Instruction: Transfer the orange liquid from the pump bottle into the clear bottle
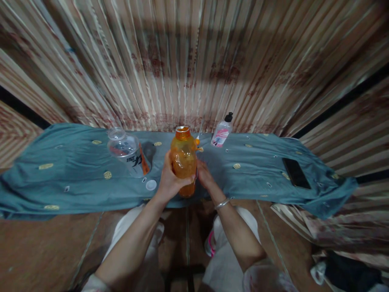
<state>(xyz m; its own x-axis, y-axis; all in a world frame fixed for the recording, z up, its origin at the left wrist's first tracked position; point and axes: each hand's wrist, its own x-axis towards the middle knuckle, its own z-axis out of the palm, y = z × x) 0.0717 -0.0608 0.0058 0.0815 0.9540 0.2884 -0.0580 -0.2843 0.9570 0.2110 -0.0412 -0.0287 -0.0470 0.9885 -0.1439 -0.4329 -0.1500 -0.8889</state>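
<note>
Gripped upright around the middle by the left hand (170, 178), orange bottle (183, 160) (cap off) steadied from behind by the right hand (203, 173), grip hidden, beside a white cap (151, 185).

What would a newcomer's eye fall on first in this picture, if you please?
The orange bottle, open-topped at the centre of the blue-green cloth, gripped by the left hand with the right hand against its side. Left of it stands a clear bottle with a white cap lying nearby; a black phone lies far right.
</note>
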